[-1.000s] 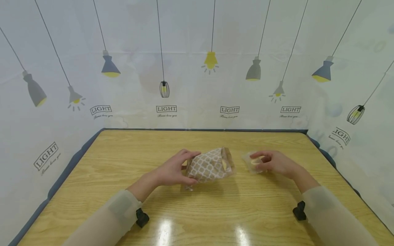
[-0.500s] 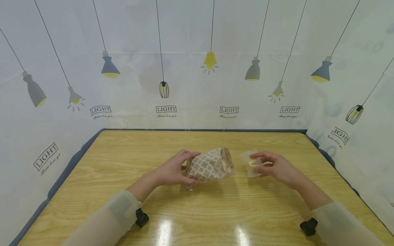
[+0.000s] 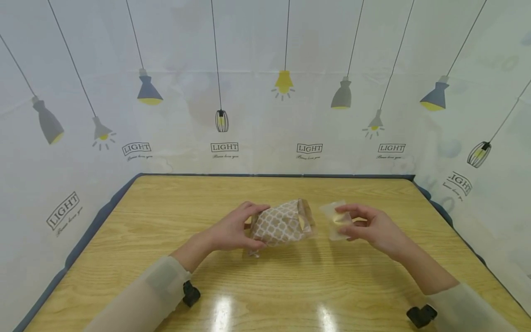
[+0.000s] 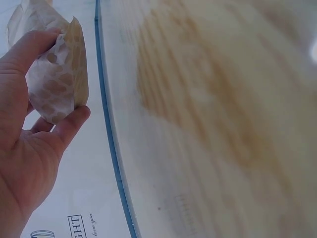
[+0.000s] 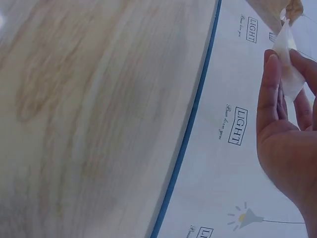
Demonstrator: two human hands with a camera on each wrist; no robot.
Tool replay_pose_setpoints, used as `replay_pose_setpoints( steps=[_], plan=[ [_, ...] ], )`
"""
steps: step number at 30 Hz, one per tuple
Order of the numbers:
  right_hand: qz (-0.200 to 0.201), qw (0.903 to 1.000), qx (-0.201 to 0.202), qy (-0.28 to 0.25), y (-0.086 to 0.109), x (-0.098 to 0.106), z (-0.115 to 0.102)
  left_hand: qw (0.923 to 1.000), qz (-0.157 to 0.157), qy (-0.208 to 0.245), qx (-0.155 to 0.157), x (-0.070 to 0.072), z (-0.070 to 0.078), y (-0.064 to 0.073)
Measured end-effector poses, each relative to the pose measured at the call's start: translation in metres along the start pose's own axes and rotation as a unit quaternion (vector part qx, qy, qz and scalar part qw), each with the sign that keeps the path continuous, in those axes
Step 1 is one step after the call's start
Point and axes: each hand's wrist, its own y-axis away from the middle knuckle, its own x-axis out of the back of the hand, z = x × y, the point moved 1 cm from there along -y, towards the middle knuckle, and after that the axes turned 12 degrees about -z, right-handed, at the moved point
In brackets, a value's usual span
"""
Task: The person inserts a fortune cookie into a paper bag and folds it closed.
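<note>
My left hand [image 3: 233,228] grips the closed end of a brown paper bag [image 3: 279,224] with a white lattice print, thumb on the near side. The bag lies tilted above the wooden table, its open mouth facing right. In the left wrist view the fingers curl round the patterned bag [image 4: 55,82]. To the right, my right hand [image 3: 376,229] pinches a small translucent packet [image 3: 334,213] with something yellowish in it, apart from the bag's mouth. The right wrist view shows that packet [image 5: 291,82] between thumb and fingers. What the bag holds inside is hidden.
The wooden table [image 3: 191,196] is bounded at the back and sides by a white cloth backdrop [image 3: 257,124] printed with lamps and "LIGHT" labels. A dark blue edge runs between them. Black wrist cameras [image 3: 421,316] sit at both sleeves.
The right hand has lifted the small packet slightly and turned it, the forearm swinging down and right; the packet is a little closer to the bag. The left hand and bag have stayed put.
</note>
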Motion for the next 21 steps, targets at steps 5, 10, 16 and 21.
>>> replay_pose_setpoints(
  steps=[5, 10, 16, 21],
  plan=[
    [0.017, 0.9996, 0.004, 0.023, 0.003, -0.002, -0.011, 1.0000, -0.003, 0.006, -0.003, 0.000, 0.001, 0.000],
    [-0.003, 0.9997, 0.021, 0.016, 0.003, -0.006, -0.022, 1.0000, -0.003, 0.005, -0.004, 0.000, 0.001, -0.001],
    [-0.016, 0.9991, 0.036, 0.013, 0.001, -0.010, -0.033, 1.0000, -0.003, 0.003, -0.004, -0.001, 0.001, -0.001],
    [-0.020, 0.9986, 0.049, 0.002, -0.005, -0.013, -0.036, 1.0000, -0.004, 0.007, -0.006, -0.002, 0.001, -0.002]
  ],
)
